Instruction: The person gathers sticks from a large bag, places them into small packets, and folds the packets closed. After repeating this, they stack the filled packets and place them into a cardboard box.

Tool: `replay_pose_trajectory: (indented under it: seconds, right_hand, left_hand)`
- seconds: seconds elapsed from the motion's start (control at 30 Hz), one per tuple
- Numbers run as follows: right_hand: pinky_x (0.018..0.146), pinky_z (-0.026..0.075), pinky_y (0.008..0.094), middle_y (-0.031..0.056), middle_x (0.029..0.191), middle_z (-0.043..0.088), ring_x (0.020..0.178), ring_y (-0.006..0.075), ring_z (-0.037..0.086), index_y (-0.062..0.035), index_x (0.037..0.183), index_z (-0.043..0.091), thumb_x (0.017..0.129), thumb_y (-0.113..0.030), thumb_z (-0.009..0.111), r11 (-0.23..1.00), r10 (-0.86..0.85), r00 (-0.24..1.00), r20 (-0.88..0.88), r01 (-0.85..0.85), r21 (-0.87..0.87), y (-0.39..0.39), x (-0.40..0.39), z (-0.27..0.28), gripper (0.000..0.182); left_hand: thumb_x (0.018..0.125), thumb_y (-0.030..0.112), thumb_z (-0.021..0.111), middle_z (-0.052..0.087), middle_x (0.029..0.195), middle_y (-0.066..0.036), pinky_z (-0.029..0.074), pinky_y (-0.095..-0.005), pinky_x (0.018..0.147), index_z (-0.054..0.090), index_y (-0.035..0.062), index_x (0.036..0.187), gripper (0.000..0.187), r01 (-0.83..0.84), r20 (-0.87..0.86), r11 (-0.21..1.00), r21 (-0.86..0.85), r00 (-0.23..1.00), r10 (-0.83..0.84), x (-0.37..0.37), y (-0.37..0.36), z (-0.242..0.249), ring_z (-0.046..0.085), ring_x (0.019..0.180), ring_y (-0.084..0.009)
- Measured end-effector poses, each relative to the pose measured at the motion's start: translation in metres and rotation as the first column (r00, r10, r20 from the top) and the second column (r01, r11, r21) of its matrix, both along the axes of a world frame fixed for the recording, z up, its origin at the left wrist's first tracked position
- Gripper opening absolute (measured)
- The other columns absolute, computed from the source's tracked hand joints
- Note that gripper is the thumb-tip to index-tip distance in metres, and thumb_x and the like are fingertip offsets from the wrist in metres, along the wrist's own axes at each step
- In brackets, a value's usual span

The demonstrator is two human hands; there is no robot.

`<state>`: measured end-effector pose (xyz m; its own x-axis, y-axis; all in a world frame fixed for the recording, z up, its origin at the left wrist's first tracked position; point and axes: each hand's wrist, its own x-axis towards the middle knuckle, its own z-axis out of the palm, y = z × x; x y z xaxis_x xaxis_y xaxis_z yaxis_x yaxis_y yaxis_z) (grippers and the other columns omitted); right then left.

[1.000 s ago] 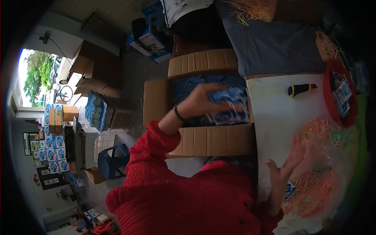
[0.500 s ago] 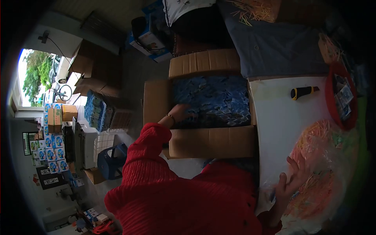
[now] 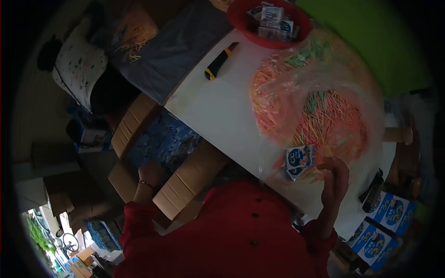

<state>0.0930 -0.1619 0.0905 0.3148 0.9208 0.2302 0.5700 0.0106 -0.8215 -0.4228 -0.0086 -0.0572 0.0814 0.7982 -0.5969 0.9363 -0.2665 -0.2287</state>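
My left hand (image 3: 152,174), with a bracelet at the wrist, reaches into an open cardboard box (image 3: 190,173) filled with blue packets (image 3: 167,136). Its fingers are dim and blurred against the packets, so their grip does not show. Over the white table, my right hand (image 3: 334,178) is raised with bent fingers, and I see nothing in it. Just left of its fingertips is a small blue-and-white packet (image 3: 299,161). Beside that lies a clear plastic bag (image 3: 289,85) with many thin pink, orange and green sticks (image 3: 331,120).
On the white table (image 3: 199,104) lies a yellow-and-black utility knife (image 3: 218,62). A red basin (image 3: 248,34) holds several packets. Another person (image 3: 81,65) is at the upper left, near a grey cloth (image 3: 162,55). Blue-and-white printed cartons (image 3: 375,241) stand at lower right.
My view has turned toward the table on the right. The small packet now shows beside my right hand, whose fingers are more bent than before. My left hand remains in the box.
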Motion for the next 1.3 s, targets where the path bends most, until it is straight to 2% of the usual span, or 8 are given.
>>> replay_pose_trajectory:
  seconds: [0.07,0.13,0.27,0.53,0.87,0.93,1.03,1.3]
  right_hand:
    - [0.078,0.048,0.0311,0.0103,0.101,0.061,0.087,0.0179,0.061,-0.0010,0.114,0.053,0.098,-0.014,0.050,0.959,-0.182,0.951,-0.252,0.228,0.170,-0.016,0.025,-0.003,0.021]
    - [0.076,0.048,0.0299,0.0086,0.097,0.060,0.084,0.0163,0.060,-0.0015,0.110,0.054,0.098,-0.013,0.049,0.917,-0.263,0.884,-0.387,0.354,0.184,-0.035,0.041,-0.021,0.017]
    - [0.073,0.047,0.0268,0.0054,0.090,0.058,0.082,0.0129,0.058,-0.0018,0.101,0.054,0.098,-0.010,0.050,0.936,-0.283,0.786,-0.550,0.351,0.019,-0.046,0.034,-0.042,0.009]
    - [0.076,0.050,0.0280,0.0088,0.097,0.064,0.087,0.0145,0.062,-0.0022,0.105,0.061,0.093,-0.009,0.058,0.989,-0.086,0.908,-0.410,0.029,-0.143,-0.025,0.019,-0.093,0.015]
    - [0.079,0.050,0.0331,0.0125,0.099,0.064,0.091,0.0248,0.064,-0.0035,0.108,0.061,0.089,-0.012,0.061,0.936,0.079,0.954,-0.289,-0.170,-0.307,-0.013,0.039,-0.045,0.021]
    - [0.081,0.050,0.0316,0.0119,0.097,0.065,0.093,0.0225,0.063,-0.0032,0.108,0.061,0.089,-0.012,0.063,0.880,0.119,0.953,-0.279,-0.232,-0.414,0.010,0.057,-0.038,0.022]
    - [0.078,0.050,0.0367,0.0137,0.095,0.064,0.087,0.0294,0.062,-0.0027,0.107,0.061,0.085,-0.014,0.064,0.989,-0.063,0.982,0.177,0.085,-0.124,0.063,0.092,-0.043,0.025]
    - [0.084,0.050,0.0428,0.0237,0.100,0.060,0.097,0.0366,0.060,0.0096,0.104,0.057,0.083,-0.011,0.057,0.923,-0.100,0.531,0.841,0.366,-0.121,0.194,0.112,-0.088,0.030]
  left_hand:
    - [0.085,0.027,0.064,0.067,0.096,-0.010,0.053,-0.0371,0.077,0.067,0.0087,0.099,0.024,0.023,0.234,0.996,0.082,0.971,-0.042,0.070,0.018,0.052,0.064,0.096,-0.0258]
    - [0.084,0.015,0.068,0.065,0.092,-0.008,0.053,-0.0348,0.072,0.064,0.0047,0.095,0.016,0.046,0.908,0.994,-0.095,0.413,0.067,0.159,0.025,0.098,0.062,0.088,-0.0248]
    - [0.080,0.015,0.072,0.059,0.092,-0.009,0.048,-0.0368,0.074,0.060,0.0060,0.089,0.017,0.408,0.968,0.882,0.237,-0.023,-0.250,0.308,0.013,0.099,0.056,0.088,-0.0291]
    - [0.070,0.024,0.075,0.060,0.089,-0.010,0.042,-0.0411,0.077,0.063,0.0083,0.076,0.020,0.625,0.878,0.776,0.087,0.320,-0.356,0.413,0.016,0.058,0.056,0.090,-0.0288]
    - [0.080,0.012,0.068,0.060,0.088,-0.007,0.045,-0.0350,0.071,0.068,0.0085,0.101,0.021,0.362,0.665,0.635,0.683,0.051,-0.745,0.392,0.020,0.100,0.058,0.073,-0.0230]
    - [0.087,0.008,0.064,0.064,0.093,-0.004,0.047,-0.0280,0.075,0.064,0.0069,0.110,0.023,0.237,0.991,0.963,0.129,-0.006,-0.131,0.383,0.030,0.097,0.061,0.082,-0.0140]
    - [0.091,0.008,0.060,0.066,0.097,-0.002,0.047,-0.0238,0.079,0.064,0.0026,0.107,0.017,0.326,0.737,0.741,-0.587,-0.164,0.655,0.388,0.025,0.098,0.060,0.089,-0.0085]
    - [0.093,0.007,0.057,0.065,0.108,-0.005,0.049,-0.0277,0.087,0.058,0.0025,0.114,0.022,0.416,0.770,0.738,-0.531,-0.126,0.625,0.388,0.002,0.061,0.061,0.098,-0.0118]
